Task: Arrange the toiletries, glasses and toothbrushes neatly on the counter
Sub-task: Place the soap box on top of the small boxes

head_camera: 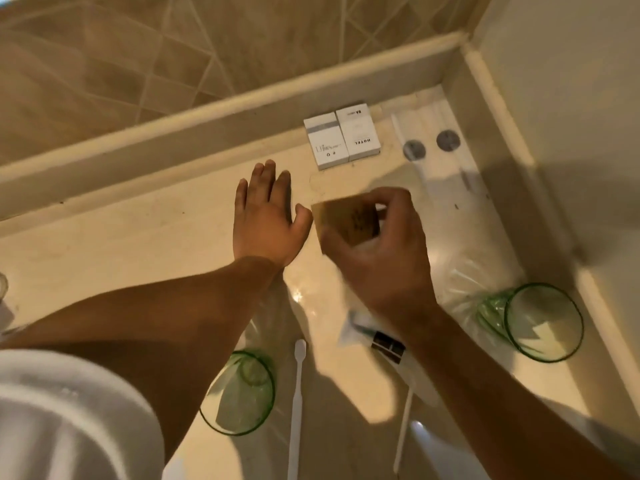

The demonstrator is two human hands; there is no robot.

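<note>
My right hand (384, 251) holds a small brown packet (346, 220) just above the beige counter (138, 251), near its middle. My left hand (266, 213) lies flat and spread on the counter right beside the packet, holding nothing. Two white toiletry boxes (341, 135) lie side by side by the back ledge. Two clear wrapped items with round grey stickers (429, 145) lie to the right of the boxes. A green-rimmed glass (239, 393) stands near my left forearm and another green-rimmed glass (543, 322) at the right. Two white toothbrushes (296, 403) lie at the front, partly hidden by my arm.
A white sink basin (69, 420) fills the lower left. A clear plastic wrapper with a dark label (388, 346) lies under my right wrist. A raised ledge (207, 133) and a tiled wall close the back, and a white wall bounds the right side.
</note>
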